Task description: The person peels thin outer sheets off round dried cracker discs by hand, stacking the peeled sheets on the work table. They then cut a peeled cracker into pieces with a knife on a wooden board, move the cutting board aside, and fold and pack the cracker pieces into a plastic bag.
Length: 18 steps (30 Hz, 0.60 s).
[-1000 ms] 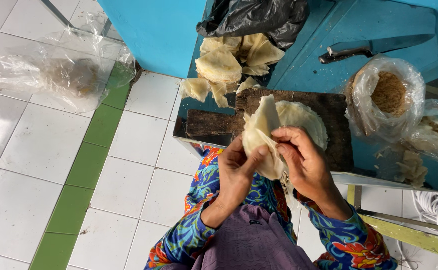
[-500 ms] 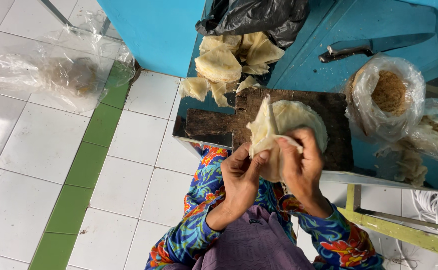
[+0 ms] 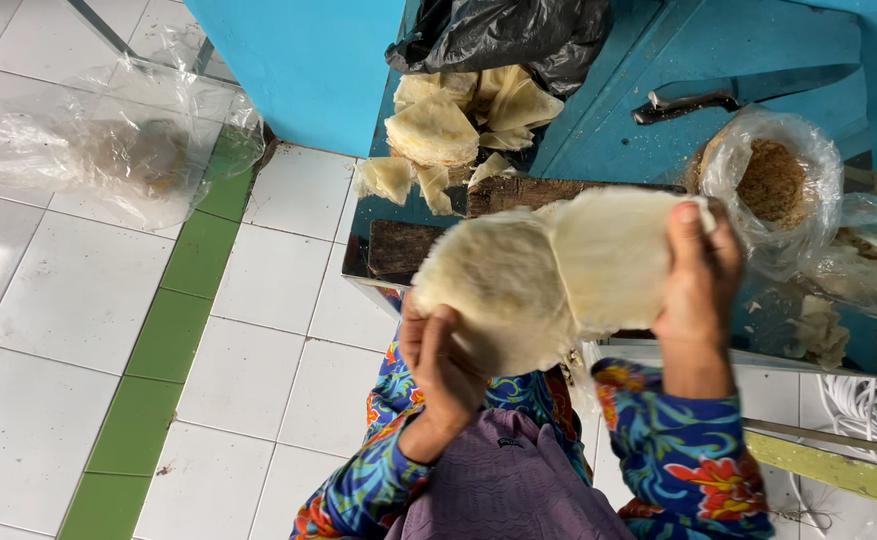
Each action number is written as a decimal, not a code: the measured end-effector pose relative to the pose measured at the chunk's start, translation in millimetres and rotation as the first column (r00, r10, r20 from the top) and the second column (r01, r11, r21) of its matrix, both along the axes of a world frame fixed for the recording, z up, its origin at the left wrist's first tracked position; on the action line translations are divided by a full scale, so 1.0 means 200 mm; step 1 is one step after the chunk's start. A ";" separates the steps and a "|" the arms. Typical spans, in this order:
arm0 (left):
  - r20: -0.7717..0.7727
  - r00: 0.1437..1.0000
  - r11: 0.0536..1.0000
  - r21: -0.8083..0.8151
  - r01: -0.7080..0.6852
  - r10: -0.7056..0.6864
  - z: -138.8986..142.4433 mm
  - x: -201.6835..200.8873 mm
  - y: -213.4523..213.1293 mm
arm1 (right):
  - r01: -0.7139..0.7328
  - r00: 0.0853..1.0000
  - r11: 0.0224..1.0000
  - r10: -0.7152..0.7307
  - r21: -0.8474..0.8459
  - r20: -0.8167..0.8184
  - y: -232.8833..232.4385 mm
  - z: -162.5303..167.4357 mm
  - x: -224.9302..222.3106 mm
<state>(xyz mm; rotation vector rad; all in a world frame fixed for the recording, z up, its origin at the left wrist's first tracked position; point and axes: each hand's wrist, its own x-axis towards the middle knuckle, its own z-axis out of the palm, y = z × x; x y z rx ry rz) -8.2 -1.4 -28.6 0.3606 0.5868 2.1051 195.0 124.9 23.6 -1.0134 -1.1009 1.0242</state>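
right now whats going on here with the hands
A person in a floral-sleeved top holds pale, thin round sheets up in both hands, left hand gripping the lower edge, right hand the upper right. Below lies a dark wooden board. More sheets are piled by a black bag, with a knife nearby.

Wrapper pile (image 3: pixel 458 125) behind board (image 3: pixel 408 245); knife (image 3: pixel 738 92) right.

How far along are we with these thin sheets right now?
Done, by the look: a pile of folded pieces beside the black bag. In hand: left hand and right hand spread two pale round sheets above the wooden board. What remains can't be judged.
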 end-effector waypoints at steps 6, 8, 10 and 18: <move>-0.008 0.982 0.967 -0.172 -0.188 0.189 0.05 -0.31 -0.07 | -0.067 0.996 0.991 0.074 -0.111 0.058 0.08 0.18 0.22; 0.004 0.979 0.963 -0.184 -0.198 0.202 0.09 -0.39 -0.08 | -0.157 0.980 0.973 0.175 -0.168 0.099 0.07 0.23 0.20; 0.003 0.983 0.972 -0.146 -0.183 0.185 0.12 -0.44 -0.08 | -0.217 0.966 0.957 0.239 -0.190 0.099 0.04 0.26 0.17; 0.024 0.984 0.971 -0.169 -0.171 0.177 0.16 -0.43 -0.08 | -0.197 0.798 0.898 0.380 -0.392 0.468 0.09 0.01 -0.01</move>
